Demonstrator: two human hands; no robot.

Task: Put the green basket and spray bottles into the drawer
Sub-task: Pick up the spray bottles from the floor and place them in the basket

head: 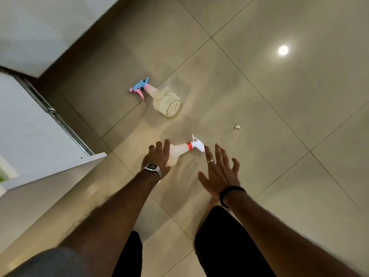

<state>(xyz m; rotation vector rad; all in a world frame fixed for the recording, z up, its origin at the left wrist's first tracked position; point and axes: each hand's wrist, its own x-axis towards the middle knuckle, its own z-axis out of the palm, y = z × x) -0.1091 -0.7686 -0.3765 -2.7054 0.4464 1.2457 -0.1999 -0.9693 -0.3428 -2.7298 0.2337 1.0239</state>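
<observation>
two spray bottles lie on their sides on the tiled floor (259,86), and neither is in the drawer yet. at the far left the open drawer (30,126) juts out white, its metal slide rail (60,118) along the far side and its front corner jutting toward the left arm. a sliver of green shows at the frame's left edge inside it, likely the green basket (3,177), though too little is visible to be sure.

next comes the blue-and-pink bottle (159,96), well apart from both hands, nozzle pointing toward the drawer, pale liquid inside. it looks partly full, so i judge it moderately light but sloshy, with smooth plastic that could slip; the narrow neck under the trigger seems the surest hold.

the left hand (159,156), watch on the wrist, is spread flat with fingers splayed over the base of the red-collared bottle (181,149), touching or just above it, i cannot tell which; nothing is clasped. this bottle looks nearly empty, so light and apt to roll or skid when nudged. gripping the body or the neck by the red collar should do.

the right hand (219,172), ring on a finger, hovers wide open near the white trigger, holding nothing.

the floor to the right is open room, bar a small pale scrap (237,127). carrying leftward, the drawer's front edge and rail are what i would watch.
</observation>
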